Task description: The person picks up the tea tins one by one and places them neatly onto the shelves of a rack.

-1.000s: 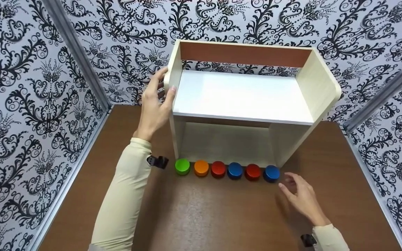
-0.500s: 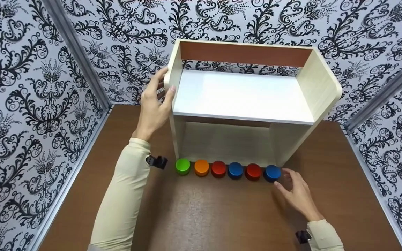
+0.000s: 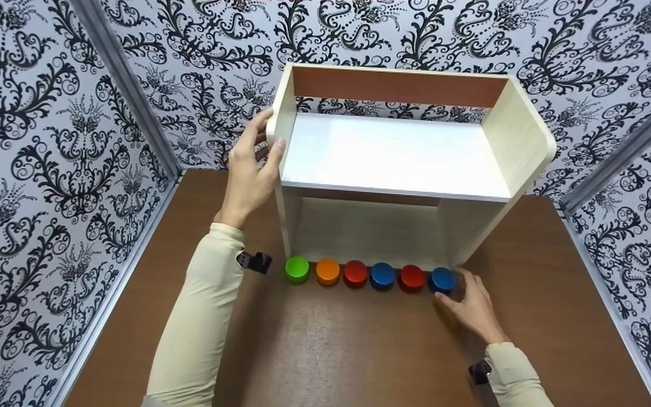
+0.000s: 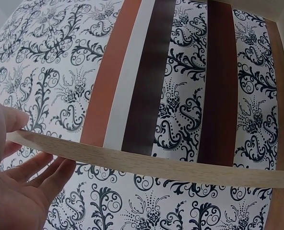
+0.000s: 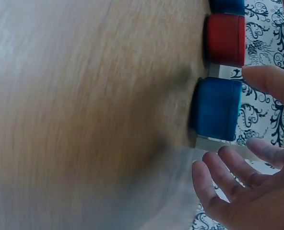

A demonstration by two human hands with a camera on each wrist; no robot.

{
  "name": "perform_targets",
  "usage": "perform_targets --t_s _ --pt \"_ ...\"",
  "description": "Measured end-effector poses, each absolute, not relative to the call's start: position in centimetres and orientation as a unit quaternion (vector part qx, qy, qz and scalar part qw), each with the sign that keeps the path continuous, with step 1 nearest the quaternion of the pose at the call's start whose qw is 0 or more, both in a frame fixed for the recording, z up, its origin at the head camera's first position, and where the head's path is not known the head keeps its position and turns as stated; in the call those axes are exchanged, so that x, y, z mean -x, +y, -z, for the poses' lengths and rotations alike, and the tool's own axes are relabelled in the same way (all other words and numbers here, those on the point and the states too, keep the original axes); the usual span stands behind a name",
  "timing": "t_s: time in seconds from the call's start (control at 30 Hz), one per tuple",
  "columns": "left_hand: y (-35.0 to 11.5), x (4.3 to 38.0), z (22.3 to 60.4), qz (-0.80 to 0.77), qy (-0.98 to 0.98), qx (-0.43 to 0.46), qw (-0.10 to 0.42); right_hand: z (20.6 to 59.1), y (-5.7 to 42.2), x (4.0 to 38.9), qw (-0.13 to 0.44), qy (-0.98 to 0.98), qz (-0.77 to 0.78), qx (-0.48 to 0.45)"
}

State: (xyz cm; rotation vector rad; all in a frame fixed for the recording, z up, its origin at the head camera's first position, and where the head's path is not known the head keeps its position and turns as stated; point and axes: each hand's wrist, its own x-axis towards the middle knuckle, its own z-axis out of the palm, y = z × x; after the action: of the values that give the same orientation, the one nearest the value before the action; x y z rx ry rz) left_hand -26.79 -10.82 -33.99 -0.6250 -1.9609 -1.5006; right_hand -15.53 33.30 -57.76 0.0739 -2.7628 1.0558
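Note:
My left hand holds the left side panel of a pale wooden shelf unit. In the left wrist view its thumb lies on one side of the panel edge and its fingers on the other. My right hand reaches round the rightmost blue round-lidded jar. Seen from the right wrist, thumb and fingers are spread on either side of that blue jar, with a gap visible below it; whether the thumb touches cannot be told.
To its left, in a row along the shelf's front edge, stand a red jar, another blue jar, another red jar, an orange jar and a green jar. All rest on a brown table enclosed by patterned walls.
My right hand has moved left and slightly forward, from beside the rightmost blue jar to around it. The left hand stays on the shelf panel, and the jars keep their row.

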Motion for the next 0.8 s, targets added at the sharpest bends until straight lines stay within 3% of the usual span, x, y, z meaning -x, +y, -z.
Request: perform_targets --t_s 0.8 --pt "-10.9 26.8 34.0 0.574 -0.73 0.237 0.286 59.1 32.6 17.2 0.062 -0.939 -0.337 -0.014"
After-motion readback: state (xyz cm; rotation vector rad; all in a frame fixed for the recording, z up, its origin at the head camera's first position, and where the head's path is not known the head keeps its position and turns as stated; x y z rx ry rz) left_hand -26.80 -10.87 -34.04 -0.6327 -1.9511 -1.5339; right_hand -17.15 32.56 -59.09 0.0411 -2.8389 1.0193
